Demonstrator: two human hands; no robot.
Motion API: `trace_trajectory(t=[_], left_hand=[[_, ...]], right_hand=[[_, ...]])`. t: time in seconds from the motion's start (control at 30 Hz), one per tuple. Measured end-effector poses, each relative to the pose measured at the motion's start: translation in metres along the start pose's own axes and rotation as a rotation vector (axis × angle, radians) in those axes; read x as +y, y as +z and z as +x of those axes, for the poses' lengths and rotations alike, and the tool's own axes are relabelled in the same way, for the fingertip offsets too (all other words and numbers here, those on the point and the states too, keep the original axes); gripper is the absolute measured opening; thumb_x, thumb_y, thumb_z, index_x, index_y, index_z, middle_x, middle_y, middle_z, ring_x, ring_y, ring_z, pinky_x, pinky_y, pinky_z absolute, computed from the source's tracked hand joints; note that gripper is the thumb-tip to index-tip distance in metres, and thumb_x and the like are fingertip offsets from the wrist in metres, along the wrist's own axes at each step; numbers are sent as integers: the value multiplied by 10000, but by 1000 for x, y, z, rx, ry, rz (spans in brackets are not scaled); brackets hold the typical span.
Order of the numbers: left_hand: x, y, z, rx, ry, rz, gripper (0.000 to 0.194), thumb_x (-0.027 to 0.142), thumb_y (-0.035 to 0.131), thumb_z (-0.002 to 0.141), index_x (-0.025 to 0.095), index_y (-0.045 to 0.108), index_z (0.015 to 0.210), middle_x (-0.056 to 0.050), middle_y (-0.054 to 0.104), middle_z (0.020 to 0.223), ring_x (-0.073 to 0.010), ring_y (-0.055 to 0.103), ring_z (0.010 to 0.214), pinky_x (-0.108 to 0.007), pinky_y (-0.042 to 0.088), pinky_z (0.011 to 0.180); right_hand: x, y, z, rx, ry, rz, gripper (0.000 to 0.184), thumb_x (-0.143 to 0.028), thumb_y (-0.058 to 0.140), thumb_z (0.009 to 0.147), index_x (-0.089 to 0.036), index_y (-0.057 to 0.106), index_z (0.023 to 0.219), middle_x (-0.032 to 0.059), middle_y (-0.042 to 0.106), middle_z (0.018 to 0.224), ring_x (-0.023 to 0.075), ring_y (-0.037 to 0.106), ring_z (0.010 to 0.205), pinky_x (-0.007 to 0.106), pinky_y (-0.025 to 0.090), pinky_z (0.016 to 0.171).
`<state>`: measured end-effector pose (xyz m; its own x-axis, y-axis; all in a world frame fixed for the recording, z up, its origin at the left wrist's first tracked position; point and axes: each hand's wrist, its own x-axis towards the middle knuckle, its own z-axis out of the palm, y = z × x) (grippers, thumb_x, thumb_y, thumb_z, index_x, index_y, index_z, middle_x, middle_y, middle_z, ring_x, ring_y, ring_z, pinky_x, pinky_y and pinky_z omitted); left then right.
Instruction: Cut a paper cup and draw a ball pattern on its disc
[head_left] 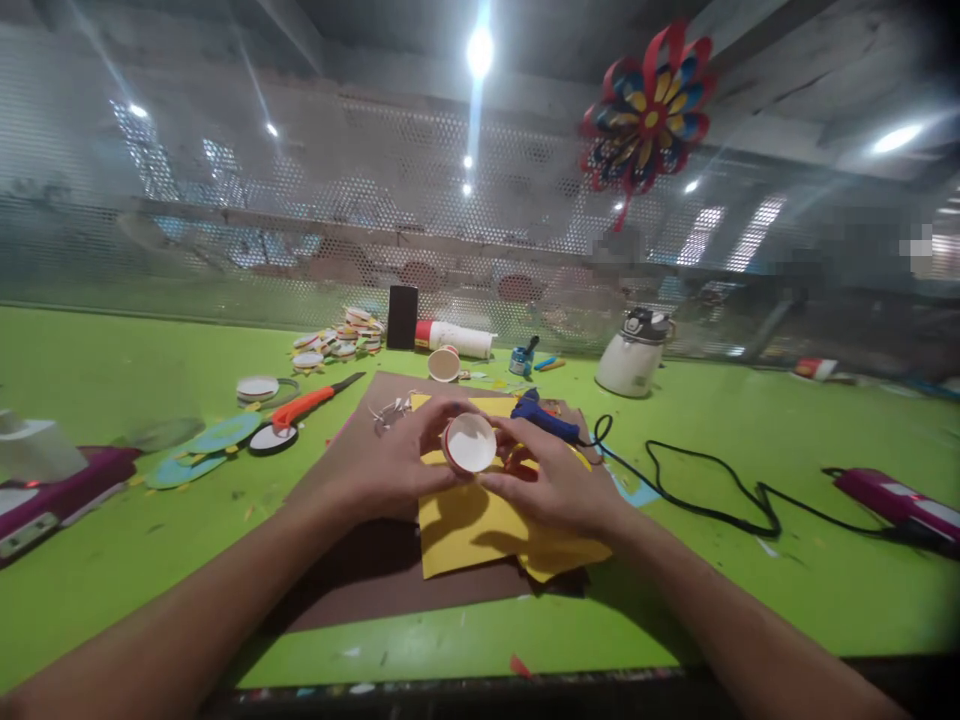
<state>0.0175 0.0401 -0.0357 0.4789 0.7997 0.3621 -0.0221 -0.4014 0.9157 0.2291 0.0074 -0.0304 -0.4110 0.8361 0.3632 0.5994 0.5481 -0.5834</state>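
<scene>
Between both hands, above the yellow paper, I hold a small paper cup (472, 443) with its round white face toward me. My left hand (401, 450) grips it on the left side, thumb below and fingers above. On the other side, the fingertips and thumb of my right hand (559, 468) press against it. Beneath them lie sheets of yellow paper (461, 540) on a brown board (352, 585). A blue glue gun (551, 418) rests just behind my right hand, its black cord trailing right. Its tip is partly hidden.
Left are an orange-handled knife (304, 405), light-blue paper discs (225, 433) and a purple power strip (82, 490). Behind stand a pile of small paper pieces (341, 338), a dark phone-like slab (403, 317), stacked paper cups (457, 341), an ink bottle (520, 360) and a white kettle (634, 355).
</scene>
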Motion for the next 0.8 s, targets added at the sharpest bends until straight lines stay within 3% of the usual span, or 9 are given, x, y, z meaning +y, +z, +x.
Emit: trace_trajectory(t=[0.17, 0.33, 0.53, 0.63, 0.73, 0.8], left_hand=[[16, 7, -6, 98, 25, 88, 665, 115, 844, 583, 223, 663, 1214, -95, 666, 1213, -320, 585, 1152, -379, 419, 1015], [23, 8, -6, 108, 1, 211, 528, 164, 848, 604, 219, 733, 1117, -97, 688, 1198, -339, 595, 1130, -391, 414, 1020], [14, 6, -6, 109, -59, 241, 571, 198, 852, 602, 230, 704, 1152, -85, 696, 1214, -346, 597, 1138, -405, 424, 999], [3, 3, -5, 106, -64, 189, 620, 228, 863, 593, 236, 685, 1187, -81, 676, 1245, -344, 582, 1156, -396, 430, 990], [-4, -2, -2, 126, -124, 91, 507, 255, 849, 621, 220, 707, 1107, -76, 690, 1158, -310, 609, 1080, -357, 472, 901], [-4, -9, 1, 241, -170, -31, 465, 214, 857, 601, 199, 701, 1039, -62, 699, 1041, -268, 635, 977, -318, 487, 817]], right_hand=[[-11, 4, -4, 85, -64, -181, 328, -406, 691, 867, -195, 648, 1114, 59, 686, 955, 190, 617, 843, 326, 516, 777], [-6, 8, -4, 128, -106, -91, 294, -349, 668, 887, -182, 630, 1126, 87, 688, 1038, 193, 625, 870, 303, 515, 736], [-6, 7, -4, 110, -112, -152, 243, -350, 671, 894, -169, 644, 1054, 60, 674, 947, 164, 596, 791, 279, 489, 701], [-9, 6, -5, 104, -88, -208, 253, -410, 641, 911, -182, 663, 1019, 44, 662, 870, 161, 594, 757, 284, 488, 708], [-8, 5, -4, 141, -46, -212, 274, -404, 616, 922, -190, 672, 1084, 48, 678, 889, 168, 615, 768, 295, 492, 723], [-4, 4, -2, 183, -22, -194, 282, -378, 599, 926, -176, 678, 1107, 63, 700, 920, 179, 633, 787, 306, 496, 732]])
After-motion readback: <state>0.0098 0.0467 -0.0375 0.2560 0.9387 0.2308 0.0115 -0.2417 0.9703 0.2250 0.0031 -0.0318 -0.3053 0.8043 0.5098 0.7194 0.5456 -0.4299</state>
